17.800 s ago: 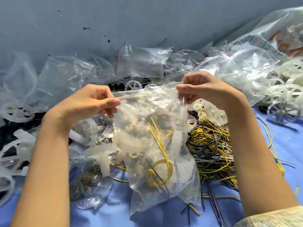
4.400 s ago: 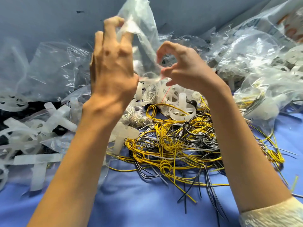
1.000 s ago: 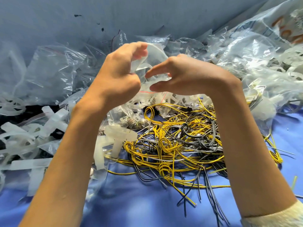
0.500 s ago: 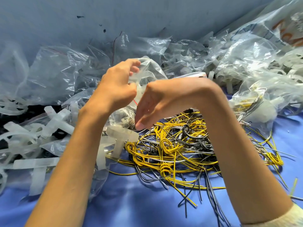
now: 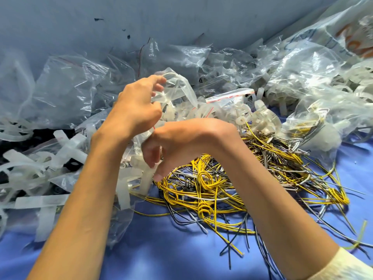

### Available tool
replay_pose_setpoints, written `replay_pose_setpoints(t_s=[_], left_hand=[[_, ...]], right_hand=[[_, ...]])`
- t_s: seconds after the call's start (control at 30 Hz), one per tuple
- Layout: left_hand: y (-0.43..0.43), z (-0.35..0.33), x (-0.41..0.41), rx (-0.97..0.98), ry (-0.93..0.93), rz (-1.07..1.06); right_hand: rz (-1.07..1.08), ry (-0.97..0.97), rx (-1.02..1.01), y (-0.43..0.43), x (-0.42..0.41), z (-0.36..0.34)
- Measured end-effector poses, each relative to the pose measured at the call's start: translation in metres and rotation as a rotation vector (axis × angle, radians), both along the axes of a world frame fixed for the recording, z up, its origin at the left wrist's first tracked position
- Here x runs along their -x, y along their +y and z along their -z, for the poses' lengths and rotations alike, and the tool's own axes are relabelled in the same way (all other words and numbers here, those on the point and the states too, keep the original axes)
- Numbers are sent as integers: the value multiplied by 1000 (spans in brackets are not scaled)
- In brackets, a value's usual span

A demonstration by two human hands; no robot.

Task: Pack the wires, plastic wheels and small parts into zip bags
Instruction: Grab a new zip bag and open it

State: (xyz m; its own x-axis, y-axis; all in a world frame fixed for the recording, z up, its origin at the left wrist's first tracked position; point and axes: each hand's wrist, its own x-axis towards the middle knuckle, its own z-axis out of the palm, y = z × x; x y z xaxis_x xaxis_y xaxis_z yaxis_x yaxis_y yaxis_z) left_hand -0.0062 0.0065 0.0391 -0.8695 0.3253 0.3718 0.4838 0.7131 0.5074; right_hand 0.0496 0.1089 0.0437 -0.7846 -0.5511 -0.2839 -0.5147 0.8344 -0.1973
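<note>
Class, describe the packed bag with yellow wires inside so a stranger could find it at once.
Start at the big loose tangle of yellow and black wires on the blue cloth. At its far right edge lies a clear bag. Unlike the neighbouring bags, it shows yellow wires through its side.

Yellow and black wires (image 5: 212,188) are lying tangled on the blue worktop (image 5: 171,249). White plastic wheels (image 5: 266,120) are sitting just behind them, and a clear zip bag (image 5: 179,91) is hanging crumpled above.
</note>
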Motion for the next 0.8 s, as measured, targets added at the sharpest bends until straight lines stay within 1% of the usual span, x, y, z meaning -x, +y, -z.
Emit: replay_pose_setpoints(t_s=[0.07, 0.13, 0.23, 0.33, 0.57, 0.7, 0.8], left_hand=[[0, 0, 1, -6, 1, -5], [-1, 0, 1, -5, -1, -9], [-1, 0, 0, -1, -1, -4], [-1, -1, -1, -6, 5, -7], [-4, -1, 0, -32, -10, 1], [-7, -3, 0, -56, -31, 2], [-8, -4, -1, -67, -50, 6]], right_hand=[[31, 70, 43, -5, 1, 5], [45, 119, 15, -10, 2, 10], [51, 123, -24, -13, 4, 17], [53, 156, 3, -11, 4, 18], [39, 374, -1, -11, 3, 16], [38, 394, 17, -8, 3, 9], [40, 368, 101, -2, 4, 3]])
